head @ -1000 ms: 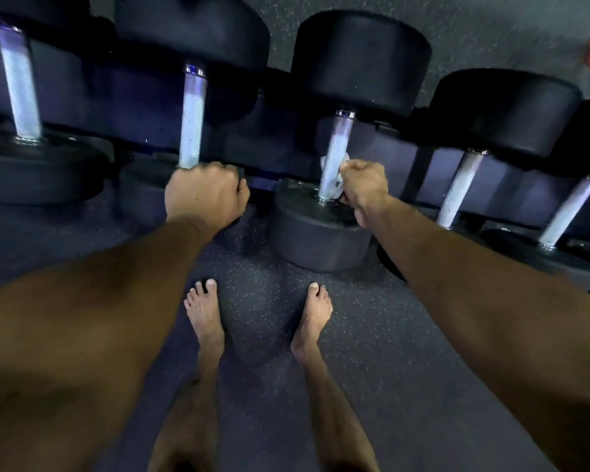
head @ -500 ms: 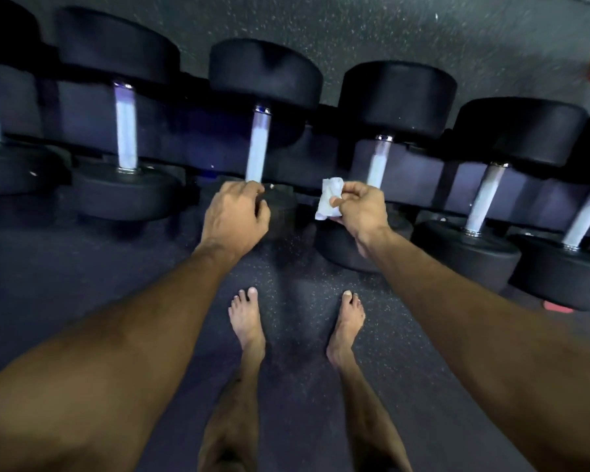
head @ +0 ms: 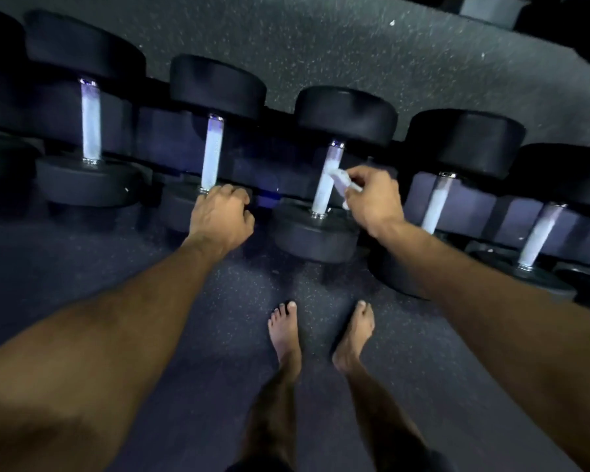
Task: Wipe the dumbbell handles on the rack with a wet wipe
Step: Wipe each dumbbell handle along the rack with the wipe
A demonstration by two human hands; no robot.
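the right hand [head: 372, 195] pinches the wet wipe [head: 342, 181] against the third handle [head: 326, 182], just left of it, its long axis running front edge to back of the rack [head: 474, 202]. the left hand [head: 220, 216], fingers curled, rests on the neighbouring dumbbell's front head [head: 176, 207].

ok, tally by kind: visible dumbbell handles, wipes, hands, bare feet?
Dumbbell handles: 5
Wet wipe: 1, in the right hand
Hands: 2, left hand, right hand
Bare feet: 2
Total: 10
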